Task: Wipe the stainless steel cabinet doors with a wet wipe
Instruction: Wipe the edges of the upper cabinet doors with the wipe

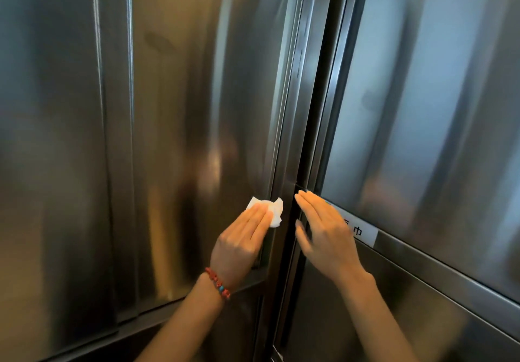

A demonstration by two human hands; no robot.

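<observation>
The wipe [270,211] — thin, limp, damp — lies pressed flat on the left door [180,108] under the left hand's [242,242] straight fingers, just left of the seam [312,125]. Best handled by palm pressure, not pinching. The right hand [326,232], released, rests flat just right of the seam.

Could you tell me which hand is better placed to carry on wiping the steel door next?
The left hand: its straight fingers already press the wet wipe flat against the left door. The right hand holds nothing, resting open by the right door's edge.
</observation>
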